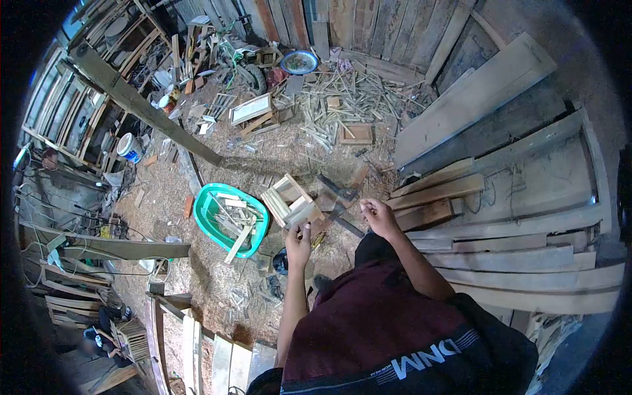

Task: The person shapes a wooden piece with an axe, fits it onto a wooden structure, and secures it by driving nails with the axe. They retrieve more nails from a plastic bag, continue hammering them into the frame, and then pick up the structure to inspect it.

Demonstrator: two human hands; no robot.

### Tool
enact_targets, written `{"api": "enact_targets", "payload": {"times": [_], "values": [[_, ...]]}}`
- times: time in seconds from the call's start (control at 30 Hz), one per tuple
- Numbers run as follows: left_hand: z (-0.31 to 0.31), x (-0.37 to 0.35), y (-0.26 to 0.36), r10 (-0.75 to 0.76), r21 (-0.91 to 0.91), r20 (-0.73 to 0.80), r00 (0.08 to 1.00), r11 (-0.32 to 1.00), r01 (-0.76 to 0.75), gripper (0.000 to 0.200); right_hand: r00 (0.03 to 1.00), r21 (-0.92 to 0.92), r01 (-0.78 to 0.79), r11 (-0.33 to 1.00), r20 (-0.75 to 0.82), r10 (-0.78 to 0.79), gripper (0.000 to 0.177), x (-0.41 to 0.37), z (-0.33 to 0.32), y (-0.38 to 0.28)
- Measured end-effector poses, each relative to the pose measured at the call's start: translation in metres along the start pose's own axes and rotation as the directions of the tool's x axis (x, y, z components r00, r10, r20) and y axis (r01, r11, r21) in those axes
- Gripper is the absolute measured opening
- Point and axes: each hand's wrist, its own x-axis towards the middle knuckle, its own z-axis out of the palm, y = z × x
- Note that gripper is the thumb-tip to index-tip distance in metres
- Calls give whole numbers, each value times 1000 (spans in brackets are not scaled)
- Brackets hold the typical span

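A small slatted wooden frame [288, 201], like a little stool or crate, sits tilted on the shavings-covered floor in front of me. My left hand [298, 245] is raised at its near edge, fingertips right by the wood, thumb and fingers apart. To the right, my right hand [378, 217] is lifted with fingers curled in a pinch; whatever is between them I cannot make out. Between the hands and the frame lie dark long tools [346, 224] on the ground. Left of the frame stands a green plastic basin [264, 230] holding wood offcuts.
Long planks [526, 258] are stacked at my right, with a wide board [474, 99] leaning behind. A heap of thin sticks [359, 95] and a blue-rimmed basin [299, 62] lie ahead. A slanted post [141, 102] stands left. Another person [105, 342] sits at lower left.
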Motion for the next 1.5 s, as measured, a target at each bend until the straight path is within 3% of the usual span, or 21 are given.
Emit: {"api": "enact_targets", "payload": {"times": [0.03, 0.17, 0.2, 0.3, 0.33, 0.4, 0.63, 0.67, 0.77, 0.93, 1.0, 1.07, 1.17, 1.2, 1.3, 1.33, 1.43, 1.47, 1.5], "values": [[13, 11, 4, 50, -1, -19, 999, 999, -50, 30, 1000, -23, 9, 1000, 3, -9, 28, 11, -14, -3], [68, 45, 22, -10, 34, 28, 1000, 999, 9, 31, 993, -20, 119, 993, 9, -119, 29, 63, -67, 5], [80, 46, 66, -108, -26, 52, 993, 994, 109, 31, 996, -93, 86, 992, 22, -85, 29, 69, -83, -14], [129, 67, 75, 21, -22, 6, 1000, 1000, -21, 31, 986, -80, 164, 983, 9, -164, 29, 92, -114, -14], [141, 74, 80, 89, -40, 18, 996, 995, -89, 30, 992, -67, 126, 990, 24, -124, 29, 95, -122, -17], [161, 81, 98, 41, -66, 34, 999, 997, -39, 30, 997, -44, 63, 997, 51, -61, 29, 105, -138, -26], [195, 108, 127, -2, -111, 101, 995, 994, 13, 28, 986, -94, 166, 982, -16, -168, 28, 118, -162, -22], [196, 112, 131, -12, -67, 98, 995, 998, 19, 28, 997, -23, 77, 997, 10, -77, 30, 122, -164, -21], [205, 129, 123, -10, -54, 84, 996, 998, 15, 27, 1000, 33, 27, 999, -3, -27, 30, 134, -174, -19], [223, 155, 139, 27, -134, 119, 993, 991, -11, 27, 999, -5, -1, 1000, -53, 1, 31, 157, -193, -5], [236, 171, 135, 39, -89, 126, 991, 996, -28, 26, 995, 8, 28, 1000, -94, -27, 31, 169, -201, 0], [249, 193, 133, 10, -62, 153, 988, 998, 0, 25, 988, -33, 46, 998, -146, -50, 30, 189, -206, 13], [271, 234, 121, 103, -73, 192, 976, 993, -90, 26, 977, -76, 66, 995, -196, -80, 30, 225, -210, 17], [275, 249, 127, 10, -91, 259, 966, 996, 14, 27, 974, -87, 74, 993, -209, -91, 30, 239, -211, 16], [293, 308, 115, 41, -104, 311, 950, 995, -9, 28, 972, -82, -3, 997, -236, -16, 30, 294, -211, 17], [300, 331, 111, 102, -247, 310, 945, 969, -23, 28, 965, -103, 17, 995, -259, -43, 40, 319, -206, 31], [303, 395, 142, 83, -291, 354, 931, 956, 25, 28, 957, -142, 73, 987, -270, -110, 38, 393, -200, 26], [306, 421, 131, 29, -327, 373, 927, 940, 102, 26, 960, -186, -6, 983, -276, -46, 32, 421, -196, 17], [308, 453, 119, 17, -227, 383, 924, 971, 77, 27, 961, -153, -16, 988, -276, -27, 31, 447, -190, 14]]}}
